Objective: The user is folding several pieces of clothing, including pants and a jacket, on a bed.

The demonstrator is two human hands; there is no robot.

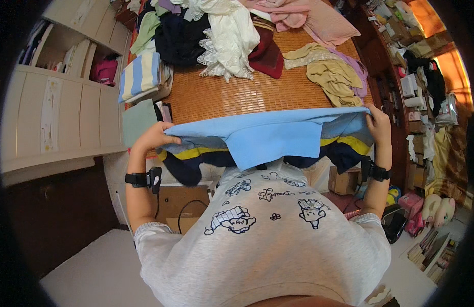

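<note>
A light blue collared shirt (pixel 272 140) with yellow, grey and navy bands is stretched across in front of me. My left hand (pixel 154 137) grips one end of it, thumb on the near side. At the opposite end, my right hand (pixel 378 125) pinches the cloth. The broad collar flap hangs down at the middle, towards me. Navy parts droop below both ends. Beyond the shirt lies a bed with a woven brown mat (pixel 211 94), whose near edge the cloth hides.
Folded blue-yellow striped cloth (pixel 139 77) and a grey-green folded cloth (pixel 139 123) lie at the mat's left. White lace (pixel 229 41), black, maroon and pink clothes are heaped at the back. A tan garment (pixel 334 77) lies right. Cabinets (pixel 68 112) line the left; cluttered shelves the right.
</note>
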